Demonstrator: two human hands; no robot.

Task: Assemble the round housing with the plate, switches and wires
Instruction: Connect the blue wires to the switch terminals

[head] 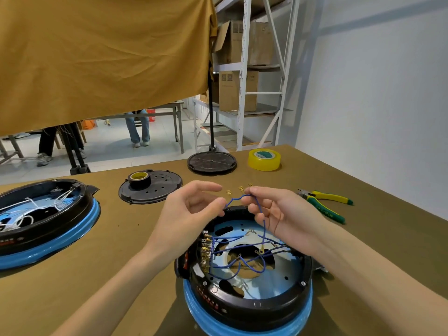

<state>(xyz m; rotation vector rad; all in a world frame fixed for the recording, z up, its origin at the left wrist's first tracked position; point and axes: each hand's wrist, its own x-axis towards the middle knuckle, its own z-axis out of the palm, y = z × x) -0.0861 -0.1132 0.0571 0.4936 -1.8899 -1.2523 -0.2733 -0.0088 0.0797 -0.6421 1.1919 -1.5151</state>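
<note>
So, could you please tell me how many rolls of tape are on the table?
2. A yellow tape roll lies on the table's far side beside the round black stand base; a smaller black roll sits on the perforated black plate. No others visible.

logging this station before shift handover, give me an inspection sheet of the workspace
surface: table under olive-brown cloth
job's things: round housing in front, black with blue rim, open side up; second housing at left
clutter: perforated black plate carrying a black tape roll; black disc; yellow tape roll; pliers
hands: left hand and right hand pinch one blue wire above the housing
cables: blue wires cross inside the front housing; white wires in the left one
surroundings: mustard curtain, shelving with cartons, people's legs beyond
</note>
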